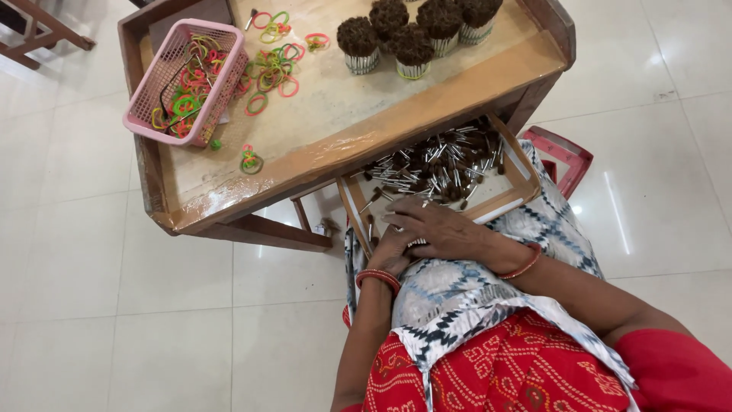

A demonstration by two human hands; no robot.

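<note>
No packages, labels, signs, screens visible.
</note>
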